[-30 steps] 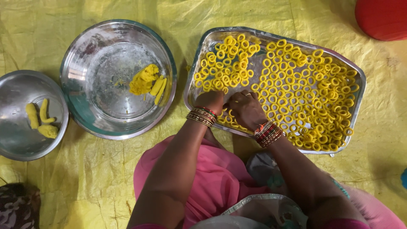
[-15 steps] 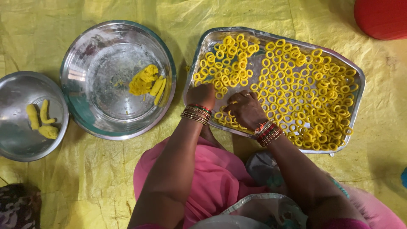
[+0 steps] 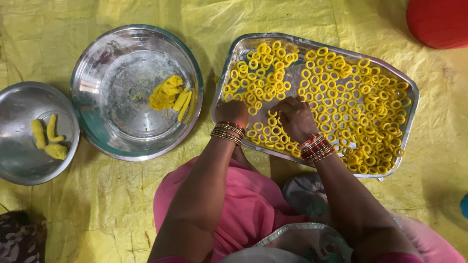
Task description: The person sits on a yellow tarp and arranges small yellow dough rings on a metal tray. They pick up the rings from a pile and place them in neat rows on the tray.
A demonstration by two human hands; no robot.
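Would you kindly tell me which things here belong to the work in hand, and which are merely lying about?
In use:
- left hand and right hand, both over the tray's near edge
- rectangular steel tray
- yellow dough rings filling it
- large steel bowl with leftover yellow dough
- small steel bowl with dough pieces

Lying about:
- red object, top right
- yellow sheet underneath

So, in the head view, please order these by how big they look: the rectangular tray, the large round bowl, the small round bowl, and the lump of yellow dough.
1. Rectangular tray, the largest.
2. Large round bowl.
3. Small round bowl; the frame cuts its left edge, yet it is clearly smaller.
4. Lump of yellow dough, the smallest.
All lie on the same sheet, so nearness hardly matters.
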